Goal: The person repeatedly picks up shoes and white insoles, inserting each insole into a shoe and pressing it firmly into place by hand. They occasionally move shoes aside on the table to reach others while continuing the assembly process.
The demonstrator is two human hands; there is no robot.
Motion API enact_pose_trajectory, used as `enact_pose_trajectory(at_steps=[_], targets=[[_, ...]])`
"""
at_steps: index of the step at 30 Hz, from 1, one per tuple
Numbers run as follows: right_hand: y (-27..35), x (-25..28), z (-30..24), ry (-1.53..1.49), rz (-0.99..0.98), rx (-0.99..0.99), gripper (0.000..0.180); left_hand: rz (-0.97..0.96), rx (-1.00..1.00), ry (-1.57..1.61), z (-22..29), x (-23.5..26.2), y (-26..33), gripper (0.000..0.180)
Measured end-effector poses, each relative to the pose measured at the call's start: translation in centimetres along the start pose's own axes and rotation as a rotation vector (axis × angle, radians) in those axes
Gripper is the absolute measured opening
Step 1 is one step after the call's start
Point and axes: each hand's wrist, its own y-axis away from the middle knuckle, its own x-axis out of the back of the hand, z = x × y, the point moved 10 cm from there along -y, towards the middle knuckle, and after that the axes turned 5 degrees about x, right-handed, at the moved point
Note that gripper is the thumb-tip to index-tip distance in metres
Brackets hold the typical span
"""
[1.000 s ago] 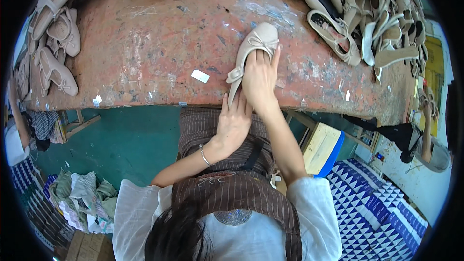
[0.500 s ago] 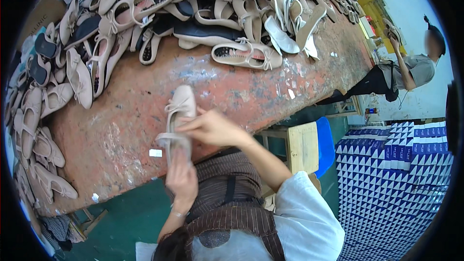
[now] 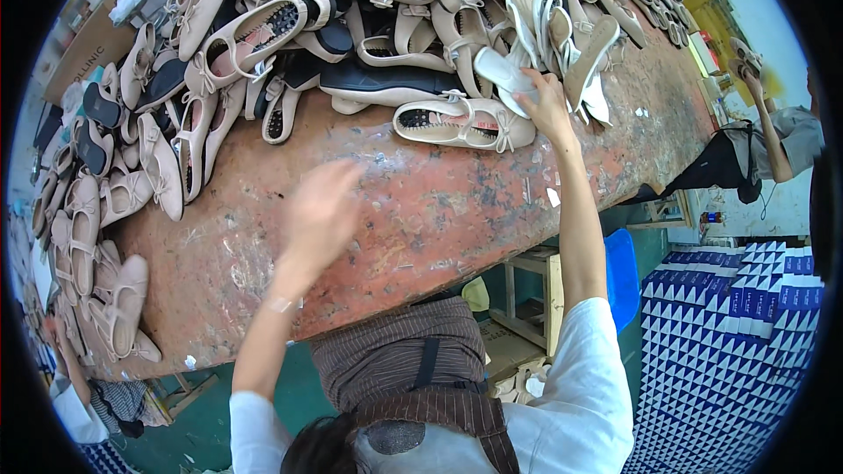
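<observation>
While right hand [image 3: 543,98] grips, white shoe [image 3: 502,72] lies diagonally.

A long table [image 3: 439,211] with a worn red-brown top carries lots of shoes. A big heap of beige flat shoes [image 3: 351,0] lies along its far side. More beige shoes [image 3: 97,237] lie at its left end. A beige shoe with a small bow [image 3: 461,121] lies alone at the front of the heap. A small white scrap [image 3: 552,197] lies near the right edge.

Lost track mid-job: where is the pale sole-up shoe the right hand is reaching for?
In the head view, the pale sole-up shoe lies upper right on the worn reddish workbench, under the right hand, behind a beige bow-trimmed flat.
</observation>
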Motion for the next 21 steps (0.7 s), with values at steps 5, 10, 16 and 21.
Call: enact_pose_trajectory(at_steps=[5, 10, 16, 21], targets=[[1.7, 3.0, -2.2, -0.008, 0.166, 0.282, 0.022, 0.015, -0.23, -0.034, 4.0, -14.4, -5.7, 0.035], [9.8, 11.1, -12.2, -0.25, 0.551, 0.638, 0.025, -0.047, -0.109, 0.174, 3.8, -9.5, -2.7, 0.016], [16.3, 6.3, -17.2, -0.68, 0.279, 0.366, 0.025, -0.166, 0.221, 0.064, -0.7, 2.0, 14.2, 0.014], [20.4, -1.7, -25.3, -0.372, -0.146, 0.552, 0.041, 0.049, 0.515, -0.007, -3.2, 6.0, 22.1, 0.026]])
